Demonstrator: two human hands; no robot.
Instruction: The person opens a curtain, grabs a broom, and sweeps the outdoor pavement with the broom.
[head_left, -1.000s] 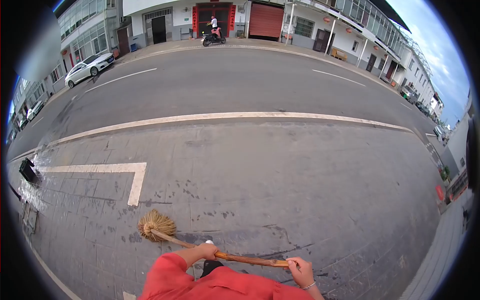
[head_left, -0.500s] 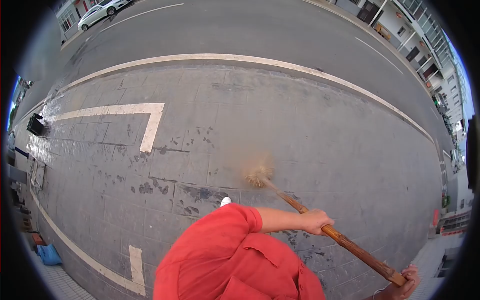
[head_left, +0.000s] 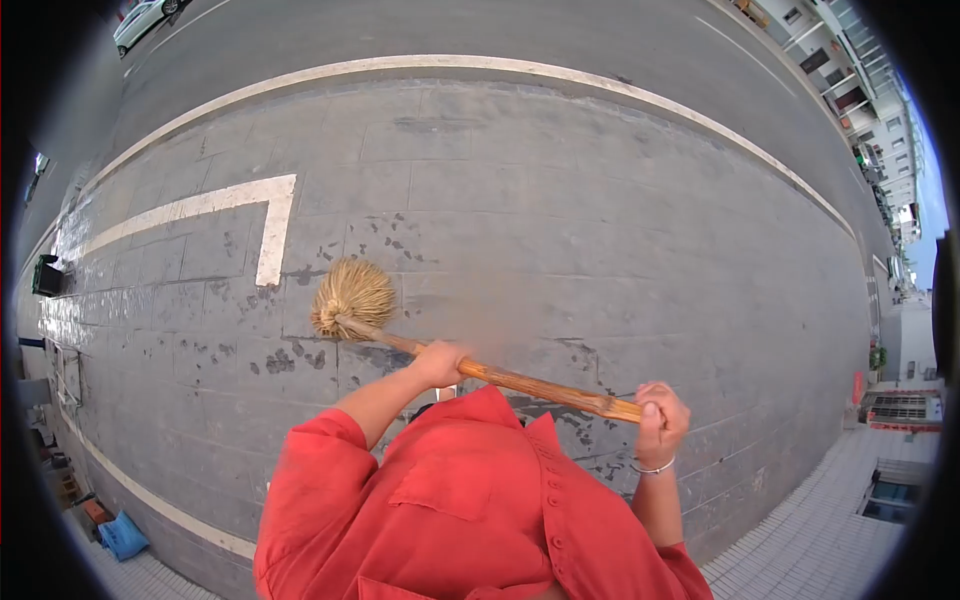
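Note:
A mop with a thick wooden handle and a round head of shaggy straw-coloured strands slants across the view in front of me. Around the handle, near the head, my left hand is closed. My right hand, with a bracelet at its wrist, grips the far end of the handle. The strands hang over the grey paving to the left; whether they touch it I cannot tell. Dark damp footmarks lie on the paving near the mop head.
White painted lines mark the paving, and a pale kerb borders the road. A dark bin stands at the left by a shiny wet patch. A blue bag lies at lower left. A white car is on the road.
The mop head has swung left, away from its earlier spot near the middle. Both hands have moved left and up with the handle still in them. The view has shifted slightly.

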